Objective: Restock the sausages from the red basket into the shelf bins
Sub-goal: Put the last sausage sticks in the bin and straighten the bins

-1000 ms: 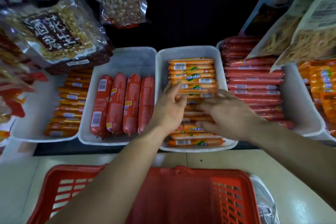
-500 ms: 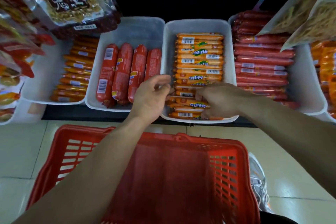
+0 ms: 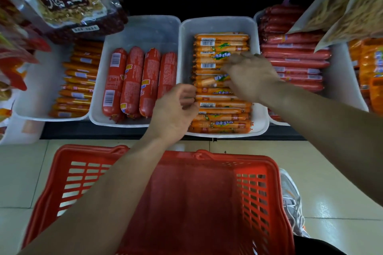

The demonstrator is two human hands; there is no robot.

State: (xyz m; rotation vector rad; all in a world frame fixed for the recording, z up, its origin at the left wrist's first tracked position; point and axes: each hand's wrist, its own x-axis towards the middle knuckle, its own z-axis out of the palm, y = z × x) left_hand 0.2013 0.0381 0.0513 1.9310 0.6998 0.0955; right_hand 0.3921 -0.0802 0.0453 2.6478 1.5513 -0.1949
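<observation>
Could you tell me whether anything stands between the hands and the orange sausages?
Nothing visible does: the left hand is at the left ends of the orange sausages in the bin, and the right hand curls onto them.

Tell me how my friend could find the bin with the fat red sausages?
Start at the red basket on the floor and look at the shelf beyond it. Take the white bin second from the left. It alone holds four fat red sausages lying front to back, while its neighbours hold thin sausages lying crosswise.
</observation>
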